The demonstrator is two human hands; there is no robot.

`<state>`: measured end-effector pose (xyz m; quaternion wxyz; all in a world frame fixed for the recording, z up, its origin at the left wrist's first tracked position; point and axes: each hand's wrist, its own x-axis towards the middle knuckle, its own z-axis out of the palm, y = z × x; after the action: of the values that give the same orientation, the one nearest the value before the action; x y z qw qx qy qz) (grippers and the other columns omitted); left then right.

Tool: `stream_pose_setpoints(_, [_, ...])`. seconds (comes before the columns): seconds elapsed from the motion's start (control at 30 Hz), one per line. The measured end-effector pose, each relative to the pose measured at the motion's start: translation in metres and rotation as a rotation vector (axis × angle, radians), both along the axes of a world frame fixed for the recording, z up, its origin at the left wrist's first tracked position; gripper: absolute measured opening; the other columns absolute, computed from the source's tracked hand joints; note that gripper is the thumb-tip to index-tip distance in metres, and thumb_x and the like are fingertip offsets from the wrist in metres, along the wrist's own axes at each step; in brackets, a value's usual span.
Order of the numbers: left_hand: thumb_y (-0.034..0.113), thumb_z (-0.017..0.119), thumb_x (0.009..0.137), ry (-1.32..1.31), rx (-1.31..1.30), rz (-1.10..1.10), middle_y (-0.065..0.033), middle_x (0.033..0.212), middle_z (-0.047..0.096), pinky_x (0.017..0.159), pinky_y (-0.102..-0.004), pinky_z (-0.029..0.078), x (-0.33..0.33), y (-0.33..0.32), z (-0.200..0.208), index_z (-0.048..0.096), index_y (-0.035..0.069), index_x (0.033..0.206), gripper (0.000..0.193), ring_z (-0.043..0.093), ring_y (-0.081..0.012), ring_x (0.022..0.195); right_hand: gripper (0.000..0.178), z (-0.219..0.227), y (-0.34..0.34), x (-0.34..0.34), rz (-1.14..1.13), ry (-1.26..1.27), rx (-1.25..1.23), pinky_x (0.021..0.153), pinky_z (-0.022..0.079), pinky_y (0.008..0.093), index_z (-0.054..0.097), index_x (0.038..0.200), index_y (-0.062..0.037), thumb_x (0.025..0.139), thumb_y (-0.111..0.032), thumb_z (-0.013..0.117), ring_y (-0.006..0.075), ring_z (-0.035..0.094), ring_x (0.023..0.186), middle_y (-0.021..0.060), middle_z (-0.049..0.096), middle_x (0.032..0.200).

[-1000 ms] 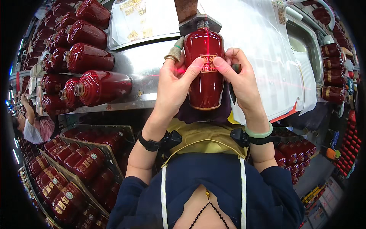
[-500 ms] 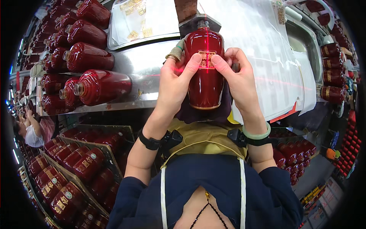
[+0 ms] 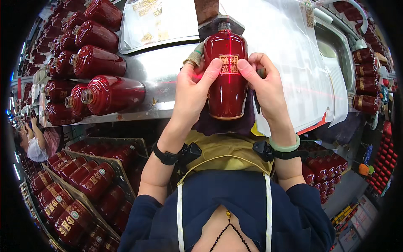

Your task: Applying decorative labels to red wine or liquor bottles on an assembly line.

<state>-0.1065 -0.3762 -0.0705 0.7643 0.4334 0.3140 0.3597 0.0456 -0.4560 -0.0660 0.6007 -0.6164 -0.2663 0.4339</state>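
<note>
A glossy dark red glass bottle [image 3: 226, 96] lies in front of me, its neck pointing away against a metal bracket [image 3: 205, 26]. On its side is a square gold label [image 3: 229, 64], crossed by thin red light lines. My left hand [image 3: 189, 86] grips the bottle's left side, thumb at the label's left edge, the other fingers partly hidden. A beige cloth finger cover [image 3: 194, 58] is on one of them. My right hand [image 3: 267, 86] is closed at the right side, its thumb against the label's right edge and its fingers curled. Dark purple cloth [image 3: 216, 128] lies under the bottle.
More red bottles [image 3: 115, 95] lie on the metal bench at left. A white tray [image 3: 161, 42] with gold labels is at back left. White sheets [image 3: 289, 63] cover the right side, beside a metal sink [image 3: 333, 44]. Crates of bottles [image 3: 90, 195] stand lower left. Another person [image 3: 37, 147] is far left.
My right thumb has slid slightly right, uncovering more of the gold label. The right hand and wrist shifted a little to the right; my left hand stays nearly the same.
</note>
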Motion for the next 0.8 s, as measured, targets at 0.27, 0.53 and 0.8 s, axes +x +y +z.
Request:
stream_pose_setpoints(0.27, [0.019, 0.069, 0.101, 0.037, 0.035, 0.004, -0.0123, 0.127, 0.066, 0.098, -0.0307, 0.054, -0.0018, 0.0019, 0.0011, 0.049, -0.005, 0.144, 0.053, 0.065, -0.0150, 0.111, 0.033, 0.0009, 0.0008, 0.0022, 0.006, 0.023, 0.008, 0.066, 0.040, 0.0186, 0.061, 0.100, -0.0039, 0.089, -0.024, 0.084, 0.0029, 0.045, 0.075, -0.0066, 0.048, 0.082])
stream_pose_setpoints(0.53, [0.023, 0.069, 0.101, 0.028, 0.086, -0.023, -0.0125, 0.127, 0.066, 0.099, -0.0316, 0.054, 0.0015, 0.0007, 0.0041, 0.050, -0.003, 0.144, 0.054, 0.065, -0.0154, 0.112, 0.034, 0.0021, 0.0022, 0.0058, 0.027, 0.078, -0.009, 0.066, 0.041, 0.0179, 0.062, 0.101, -0.0026, 0.089, -0.025, 0.085, 0.0016, 0.047, 0.073, -0.0072, 0.050, 0.080])
stream_pose_setpoints(0.8, [0.016, 0.072, 0.099, -0.041, -0.047, -0.032, -0.0138, 0.129, 0.065, 0.100, -0.0324, 0.054, -0.0020, 0.0028, 0.0052, 0.048, -0.005, 0.145, 0.056, 0.065, -0.0160, 0.113, 0.036, 0.0029, 0.0020, 0.0046, 0.025, 0.090, -0.017, 0.067, 0.042, 0.0181, 0.062, 0.101, -0.0026, 0.087, -0.026, 0.086, 0.0026, 0.048, 0.074, -0.0063, 0.051, 0.082])
